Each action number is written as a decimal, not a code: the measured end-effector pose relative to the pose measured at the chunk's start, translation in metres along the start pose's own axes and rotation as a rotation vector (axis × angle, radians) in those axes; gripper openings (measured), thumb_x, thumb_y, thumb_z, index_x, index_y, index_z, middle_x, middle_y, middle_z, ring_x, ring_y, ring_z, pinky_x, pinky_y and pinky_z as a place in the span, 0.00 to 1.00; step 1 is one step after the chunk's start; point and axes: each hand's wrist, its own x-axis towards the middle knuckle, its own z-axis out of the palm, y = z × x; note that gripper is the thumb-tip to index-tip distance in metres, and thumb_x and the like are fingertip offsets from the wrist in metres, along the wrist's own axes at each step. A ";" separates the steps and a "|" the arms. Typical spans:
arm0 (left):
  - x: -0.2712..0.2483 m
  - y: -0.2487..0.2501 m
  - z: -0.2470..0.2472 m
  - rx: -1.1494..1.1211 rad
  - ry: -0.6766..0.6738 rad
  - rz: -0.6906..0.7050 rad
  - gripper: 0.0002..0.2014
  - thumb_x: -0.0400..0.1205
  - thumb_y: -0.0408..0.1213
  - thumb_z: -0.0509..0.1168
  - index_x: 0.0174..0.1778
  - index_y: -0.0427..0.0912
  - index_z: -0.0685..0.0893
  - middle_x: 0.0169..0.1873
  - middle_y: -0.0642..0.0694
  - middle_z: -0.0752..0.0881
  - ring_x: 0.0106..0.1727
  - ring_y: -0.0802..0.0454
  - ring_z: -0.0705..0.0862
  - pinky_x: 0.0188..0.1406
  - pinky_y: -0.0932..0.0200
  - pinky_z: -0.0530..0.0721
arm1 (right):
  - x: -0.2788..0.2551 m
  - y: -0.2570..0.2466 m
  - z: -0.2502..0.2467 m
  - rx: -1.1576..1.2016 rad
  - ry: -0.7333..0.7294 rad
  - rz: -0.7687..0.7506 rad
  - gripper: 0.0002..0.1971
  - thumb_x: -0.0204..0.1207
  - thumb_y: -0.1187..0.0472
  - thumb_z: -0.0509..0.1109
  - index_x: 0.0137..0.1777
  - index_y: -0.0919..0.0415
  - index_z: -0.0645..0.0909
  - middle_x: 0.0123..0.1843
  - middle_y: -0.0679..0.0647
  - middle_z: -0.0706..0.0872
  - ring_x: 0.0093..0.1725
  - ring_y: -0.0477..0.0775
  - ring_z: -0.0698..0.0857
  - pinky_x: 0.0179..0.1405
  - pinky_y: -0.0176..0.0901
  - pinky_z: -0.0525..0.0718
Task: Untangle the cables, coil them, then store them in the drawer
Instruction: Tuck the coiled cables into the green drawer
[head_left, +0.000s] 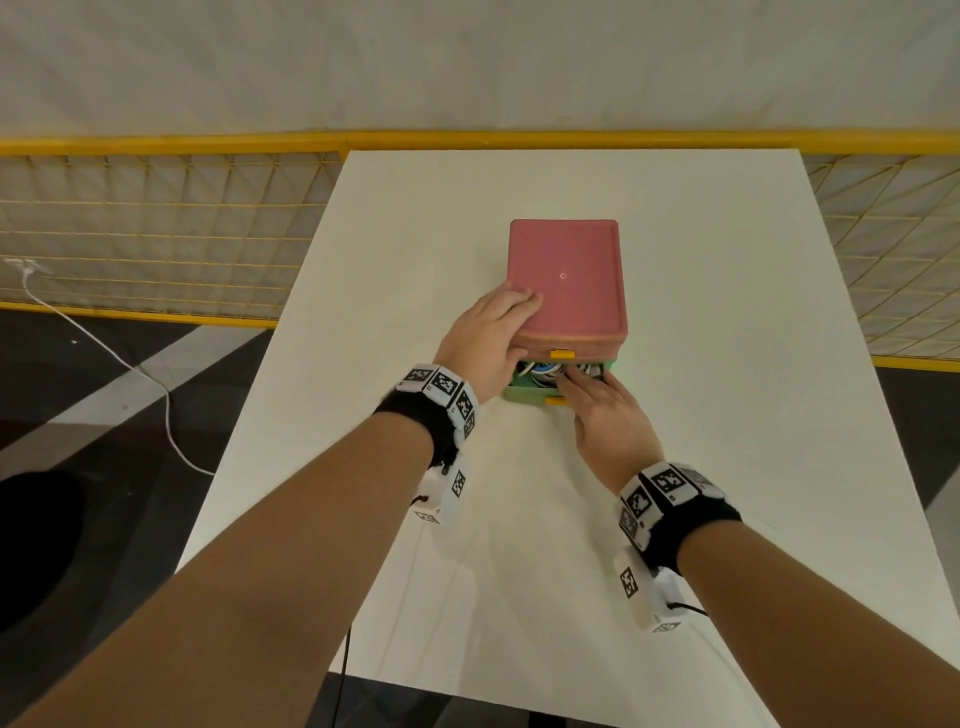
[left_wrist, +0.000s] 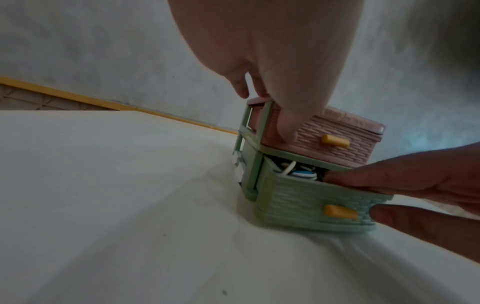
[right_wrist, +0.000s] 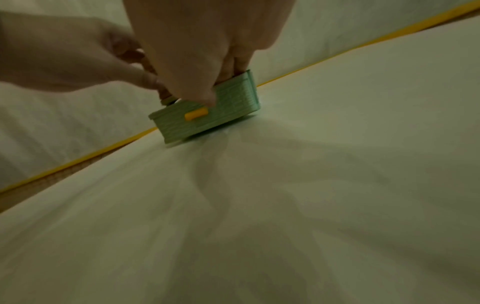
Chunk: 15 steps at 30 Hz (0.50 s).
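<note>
Head view: I see a small two-drawer organiser (head_left: 569, 283) standing on the white counter (head_left: 701, 415), its flat pink top facing the camera. My left hand (head_left: 485, 340) lies over the organiser's near left corner, fingers straight and resting on the pink top, thumb down on the front of the pink upper drawer (left_wrist: 324, 136), which sits closed with its yellow handle (left_wrist: 335, 140) outward. The green lower drawer (left_wrist: 311, 202) is pulled partly out. Inside it lie the coiled cables (left_wrist: 298, 171), white and blue loops just visible in the gap below the upper drawer. My right hand (head_left: 605, 410) is at this drawer: its fingers (left_wrist: 389, 176) reach over the front rim into the opening and touch the cables, while the thumb (left_wrist: 405, 216) presses the drawer front beside the lower yellow handle (left_wrist: 340, 211). The fingers are only slightly bent; I cannot tell whether they hold any cable. Right wrist view: the green drawer front and its handle show below the palm, blurred. Behind the counter runs a yellow mesh fence (head_left: 156, 228), and a white cord (head_left: 130, 364) trails across the dark floor at the left
</note>
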 end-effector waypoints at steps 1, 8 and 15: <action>0.000 0.000 0.000 -0.005 0.004 -0.003 0.32 0.77 0.27 0.71 0.78 0.37 0.71 0.75 0.40 0.74 0.80 0.39 0.66 0.78 0.43 0.68 | 0.000 -0.001 0.000 0.015 0.051 -0.015 0.25 0.70 0.75 0.63 0.69 0.63 0.78 0.68 0.61 0.83 0.66 0.59 0.83 0.77 0.54 0.67; -0.001 0.002 0.004 -0.051 0.032 -0.046 0.32 0.77 0.25 0.69 0.79 0.39 0.69 0.77 0.43 0.72 0.82 0.42 0.63 0.80 0.49 0.65 | -0.005 -0.018 0.007 0.200 0.415 0.481 0.45 0.59 0.42 0.79 0.72 0.59 0.62 0.66 0.69 0.71 0.66 0.67 0.72 0.67 0.64 0.72; -0.002 0.003 0.006 -0.077 0.041 -0.081 0.32 0.78 0.24 0.67 0.79 0.42 0.70 0.78 0.45 0.71 0.83 0.46 0.62 0.79 0.55 0.63 | 0.028 -0.011 0.012 0.291 0.482 0.830 0.66 0.40 0.35 0.84 0.79 0.52 0.56 0.69 0.63 0.71 0.65 0.62 0.75 0.67 0.62 0.73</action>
